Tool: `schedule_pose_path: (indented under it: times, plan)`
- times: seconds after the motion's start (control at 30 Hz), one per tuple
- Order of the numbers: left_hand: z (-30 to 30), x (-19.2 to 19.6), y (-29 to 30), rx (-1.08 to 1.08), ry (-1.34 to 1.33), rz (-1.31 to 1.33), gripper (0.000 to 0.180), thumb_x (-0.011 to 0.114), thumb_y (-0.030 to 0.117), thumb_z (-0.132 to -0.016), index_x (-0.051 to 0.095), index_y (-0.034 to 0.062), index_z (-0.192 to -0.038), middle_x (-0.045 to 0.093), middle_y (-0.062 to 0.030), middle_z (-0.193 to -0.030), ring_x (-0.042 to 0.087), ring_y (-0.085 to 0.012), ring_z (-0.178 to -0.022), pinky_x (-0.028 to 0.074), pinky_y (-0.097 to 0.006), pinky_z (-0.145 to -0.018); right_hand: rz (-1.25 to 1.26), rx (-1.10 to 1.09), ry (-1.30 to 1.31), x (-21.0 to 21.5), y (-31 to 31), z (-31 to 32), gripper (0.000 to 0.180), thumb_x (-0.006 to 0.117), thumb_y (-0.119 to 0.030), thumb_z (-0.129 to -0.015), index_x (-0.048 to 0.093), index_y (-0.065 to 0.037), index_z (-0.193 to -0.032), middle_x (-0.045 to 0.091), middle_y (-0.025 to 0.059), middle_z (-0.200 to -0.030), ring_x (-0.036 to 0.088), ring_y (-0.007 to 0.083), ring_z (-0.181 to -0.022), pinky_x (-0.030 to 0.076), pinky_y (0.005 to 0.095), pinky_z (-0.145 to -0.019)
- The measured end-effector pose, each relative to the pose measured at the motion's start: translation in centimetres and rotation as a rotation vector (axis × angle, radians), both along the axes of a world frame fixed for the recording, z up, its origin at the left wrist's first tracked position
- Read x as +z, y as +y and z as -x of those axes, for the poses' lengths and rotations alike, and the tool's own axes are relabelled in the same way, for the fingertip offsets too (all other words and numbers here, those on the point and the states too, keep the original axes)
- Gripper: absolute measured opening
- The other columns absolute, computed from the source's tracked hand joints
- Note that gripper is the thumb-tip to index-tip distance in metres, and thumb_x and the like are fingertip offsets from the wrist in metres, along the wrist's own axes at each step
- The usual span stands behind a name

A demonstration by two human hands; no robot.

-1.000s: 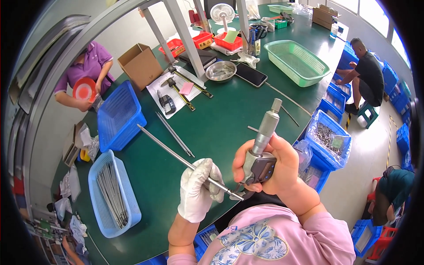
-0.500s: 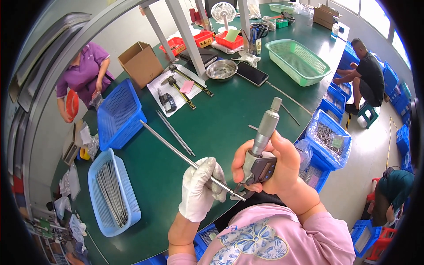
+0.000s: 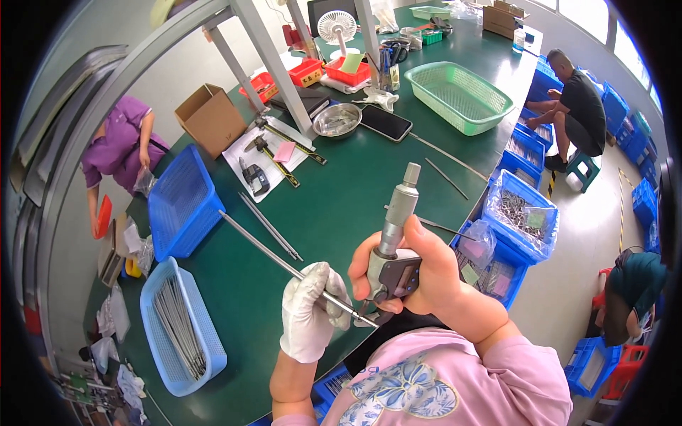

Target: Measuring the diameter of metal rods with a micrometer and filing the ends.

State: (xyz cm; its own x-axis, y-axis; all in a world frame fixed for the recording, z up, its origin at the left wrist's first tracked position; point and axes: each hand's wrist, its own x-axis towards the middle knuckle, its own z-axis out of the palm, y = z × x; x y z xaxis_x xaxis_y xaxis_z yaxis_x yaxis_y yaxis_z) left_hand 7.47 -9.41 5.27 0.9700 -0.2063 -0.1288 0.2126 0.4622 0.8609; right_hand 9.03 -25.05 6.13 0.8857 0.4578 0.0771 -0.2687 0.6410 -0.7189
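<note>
An open brown cardboard box [image 3: 211,117] stands beside a dark phone screen [image 3: 388,122].

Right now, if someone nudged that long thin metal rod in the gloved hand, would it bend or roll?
The metal rod looks straight and unsagging though gripped only near one end by the left hand, so probably stiff. Being round and slim, it would likely roll on the green table.

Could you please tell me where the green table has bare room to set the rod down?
The table is bare between the two loose rods and the micrometer, and again between the phone and the green basket. The far end, around the red trays, is crowded.
</note>
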Motion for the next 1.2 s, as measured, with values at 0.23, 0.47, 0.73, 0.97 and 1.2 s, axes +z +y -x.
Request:
schedule_pose_path:
  times: [0.23,0.47,0.73,0.97,1.2]
  plan:
    - [0.4,-0.9,1.2,-0.117,0.002,0.070,0.029,0.043,0.021,-0.082,0.040,0.0050,-0.058,0.037,-0.0039,-0.046,0.036,-0.0133,-0.034,0.028,-0.024,-0.034,-0.059,-0.060,0.190,-1.2,-1.0,-0.1,0.076,0.021,-0.061,-0.077,0.053,0.007,-0.079,0.056,0.0219,-0.064,0.046,0.0195,-0.037,0.035,0.0237,-0.031]
    - [3.6,-1.5,5.0,-0.532,0.281,0.351,0.034,0.046,0.016,-0.077,0.031,0.0081,-0.048,0.033,-0.0024,-0.043,0.028,-0.0090,-0.032,0.023,-0.022,-0.029,0.287,-0.426,-0.023,-5.4,-1.7,-4.5,0.017,0.062,-0.004,-0.067,0.054,0.001,-0.081,0.059,0.0100,-0.072,0.042,0.0052,-0.040,0.032,0.0169,-0.036]
    - [4.0,-2.6,5.9,-0.777,0.310,0.499,0.029,0.046,0.015,-0.074,0.037,0.0047,-0.049,0.038,-0.0041,-0.042,0.032,-0.0093,-0.033,0.025,-0.021,-0.029,0.169,-0.382,0.057,-5.9,-2.1,-4.8,0.017,0.063,-0.004,-0.066,0.053,0.001,-0.079,0.057,0.0101,-0.069,0.044,0.0072,-0.041,0.032,0.0179,-0.036]
    - [3.7,-3.4,6.9,-0.640,0.340,0.665,0.033,0.038,0.023,-0.081,0.044,-0.0030,-0.062,0.046,-0.0122,-0.058,0.035,-0.0120,-0.037,0.031,-0.022,-0.036,0.158,-0.361,0.014,-6.2,-3.2,-4.2,0.019,0.062,0.001,-0.064,0.052,-0.001,-0.080,0.055,0.0111,-0.068,0.047,0.0097,-0.045,0.036,0.0189,-0.038]
    - [2.5,-4.7,5.2,-0.079,-0.102,0.818,0.040,0.033,0.028,-0.086,0.039,0.0045,-0.119,0.050,-0.0089,-0.080,0.043,-0.0135,-0.050,0.034,-0.025,-0.046,0.174,-0.539,-0.017,-5.3,-2.4,-2.4,0.019,0.063,0.002,-0.065,0.052,0.000,-0.080,0.056,0.0107,-0.068,0.047,0.0087,-0.044,0.036,0.0175,-0.039]
